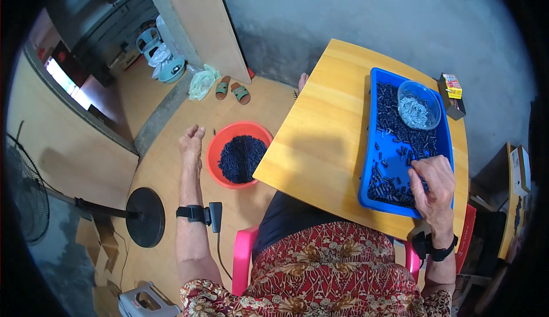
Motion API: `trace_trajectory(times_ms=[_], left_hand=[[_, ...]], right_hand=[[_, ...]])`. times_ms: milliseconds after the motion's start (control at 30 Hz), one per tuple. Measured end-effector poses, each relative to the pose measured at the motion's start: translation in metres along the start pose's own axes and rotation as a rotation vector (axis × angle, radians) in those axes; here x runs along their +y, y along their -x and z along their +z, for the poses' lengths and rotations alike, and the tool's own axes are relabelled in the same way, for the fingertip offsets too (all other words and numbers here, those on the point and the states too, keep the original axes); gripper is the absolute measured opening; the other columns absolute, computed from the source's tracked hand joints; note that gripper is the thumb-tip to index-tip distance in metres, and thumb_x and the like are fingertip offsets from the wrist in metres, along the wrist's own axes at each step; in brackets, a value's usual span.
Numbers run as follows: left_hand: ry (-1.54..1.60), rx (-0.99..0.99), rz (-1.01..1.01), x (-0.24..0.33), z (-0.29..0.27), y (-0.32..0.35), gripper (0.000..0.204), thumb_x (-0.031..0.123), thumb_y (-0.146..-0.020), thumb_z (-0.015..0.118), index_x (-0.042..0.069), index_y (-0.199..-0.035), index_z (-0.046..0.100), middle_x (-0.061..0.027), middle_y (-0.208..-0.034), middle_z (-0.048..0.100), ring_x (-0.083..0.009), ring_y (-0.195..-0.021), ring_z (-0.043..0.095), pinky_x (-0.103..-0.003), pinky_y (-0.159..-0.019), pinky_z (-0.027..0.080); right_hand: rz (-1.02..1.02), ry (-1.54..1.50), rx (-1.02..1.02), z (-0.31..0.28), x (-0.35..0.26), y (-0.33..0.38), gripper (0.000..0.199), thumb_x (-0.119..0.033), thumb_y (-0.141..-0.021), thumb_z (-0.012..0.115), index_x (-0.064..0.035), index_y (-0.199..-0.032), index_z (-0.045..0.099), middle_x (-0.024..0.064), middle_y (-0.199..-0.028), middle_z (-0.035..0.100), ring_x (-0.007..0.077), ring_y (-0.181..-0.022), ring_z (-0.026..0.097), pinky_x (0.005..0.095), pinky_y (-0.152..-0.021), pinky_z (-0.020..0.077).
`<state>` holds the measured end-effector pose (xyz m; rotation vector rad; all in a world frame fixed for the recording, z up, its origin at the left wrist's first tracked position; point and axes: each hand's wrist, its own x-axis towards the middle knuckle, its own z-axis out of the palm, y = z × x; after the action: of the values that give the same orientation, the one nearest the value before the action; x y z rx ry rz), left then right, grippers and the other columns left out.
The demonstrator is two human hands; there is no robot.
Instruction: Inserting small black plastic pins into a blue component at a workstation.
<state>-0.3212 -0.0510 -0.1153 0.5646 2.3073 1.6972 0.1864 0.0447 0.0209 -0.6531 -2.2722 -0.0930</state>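
Note:
My right hand point(436, 188) is over the near end of a blue tray point(364, 185) on the table. Its fingers are curled, thumb close to the index finger, and whatever they pinch is hidden. Small black tube-shaped pieces point(389, 188) lie around it, heaped along the tray. Toward the tray's far end, a clear round bowl point(420, 105) of small silvery metal parts rests among them. My left hand point(193, 142) is out to the left, beside a red basin point(213, 165) on the floor holding many dark pieces point(240, 158). Its fingers are bent but apart, with nothing visible in them.
The yellow wooden table point(320, 128) stands ahead and right, with a small dark box point(453, 108) at its far right edge. A pedestal fan's round base point(145, 217) is left of my arm. Sandals point(240, 94) and a plastic bag point(203, 82) lie farther back.

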Motion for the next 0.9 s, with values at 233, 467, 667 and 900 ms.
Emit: trace_trajectory(times_ms=[233, 467, 667, 900], left_hand=[[0.046, -0.366, -0.121, -0.015, 0.022, 0.044, 0.028, 0.011, -0.088, 0.065, -0.004, -0.112, 0.064, -0.0101, -0.102, 0.068, -0.0168, -0.092, 0.063, -0.03, -0.084, 0.05], [-0.085, -0.841, 0.0, -0.009, 0.062, 0.096, 0.026, 0.017, -0.089, 0.066, -0.001, -0.107, 0.067, -0.0049, -0.089, 0.071, -0.0112, -0.078, 0.064, -0.028, -0.072, 0.051], [-0.245, -0.926, 0.131, 0.011, 0.06, 0.108, 0.028, 0.022, -0.088, 0.065, -0.001, -0.104, 0.068, -0.0105, -0.094, 0.072, -0.0165, -0.082, 0.067, -0.03, -0.075, 0.051], [-0.595, -0.946, 0.702, -0.065, 0.075, 0.118, 0.043, 0.028, -0.092, 0.052, 0.004, -0.128, 0.053, -0.0202, -0.126, 0.056, -0.0367, -0.117, 0.052, -0.044, -0.099, 0.041]], right_hand=[[0.075, 0.039, 0.034, -0.005, 0.007, 0.007, 0.018, 0.004, -0.07, 0.072, 0.0003, -0.085, 0.063, 0.0124, -0.077, 0.061, 0.0287, -0.069, 0.057, 0.0381, -0.063, 0.0434], [0.11, 0.053, 0.073, -0.01, 0.013, 0.012, 0.015, 0.003, -0.071, 0.072, 0.0002, -0.084, 0.064, 0.0119, -0.077, 0.063, 0.0282, -0.069, 0.059, 0.0378, -0.064, 0.0443], [0.154, 0.051, 0.089, -0.016, 0.025, 0.027, 0.014, 0.003, -0.072, 0.072, 0.0, -0.083, 0.065, 0.0109, -0.077, 0.065, 0.0275, -0.069, 0.06, 0.0373, -0.064, 0.0454], [0.141, 0.069, 0.105, -0.018, 0.029, 0.028, 0.013, 0.001, -0.072, 0.073, -0.0015, -0.081, 0.064, 0.0099, -0.077, 0.065, 0.026, -0.067, 0.059, 0.0357, -0.062, 0.0454]])
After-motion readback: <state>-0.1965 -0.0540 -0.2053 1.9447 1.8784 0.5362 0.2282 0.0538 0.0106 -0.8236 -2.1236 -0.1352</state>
